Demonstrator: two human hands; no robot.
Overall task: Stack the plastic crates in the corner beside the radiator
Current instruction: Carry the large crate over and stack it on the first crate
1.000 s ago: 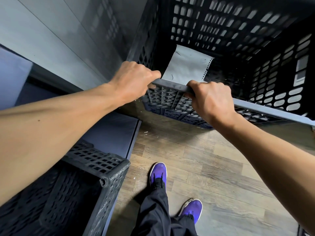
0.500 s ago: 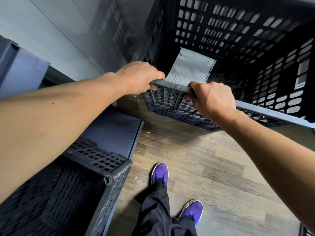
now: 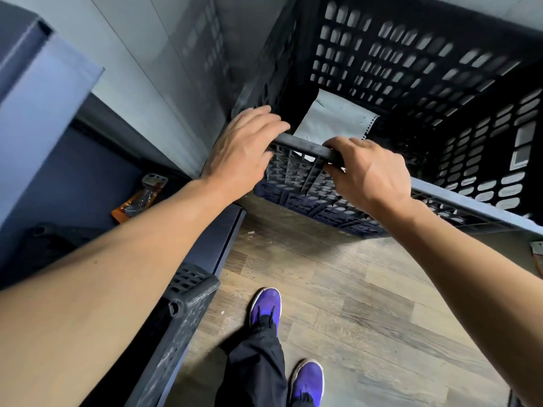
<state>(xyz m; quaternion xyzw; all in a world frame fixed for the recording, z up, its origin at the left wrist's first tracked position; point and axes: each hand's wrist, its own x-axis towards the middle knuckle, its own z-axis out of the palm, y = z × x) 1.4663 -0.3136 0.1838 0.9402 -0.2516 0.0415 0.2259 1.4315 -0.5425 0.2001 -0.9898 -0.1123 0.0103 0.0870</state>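
A large black perforated plastic crate (image 3: pixel 411 54) stands on the wooden floor against the grey wall (image 3: pixel 147 69), its open top toward me. A white paper sheet (image 3: pixel 332 121) lies in its bottom. My right hand (image 3: pixel 370 174) is curled around the crate's near rim, fingers over the top and thumb underneath. At the rim's left corner my left hand (image 3: pixel 244 151) lies flat, fingers stretched out and loose rather than wrapped. A second black crate (image 3: pixel 188 295) sits at the lower left, mostly hidden by my left forearm.
A dark blue cabinet (image 3: pixel 44 113) fills the left side, with an orange packet (image 3: pixel 138 201) on its lower shelf. My purple shoes (image 3: pixel 264 306) stand on the wood floor (image 3: pixel 367 304) just behind the crate. An object's edge (image 3: pixel 537 254) shows at far right.
My left hand has loosened from a tight fist on the rim to a flat, stretched hand. The view has shifted right, showing more of the cabinet. My right hand keeps its grip.
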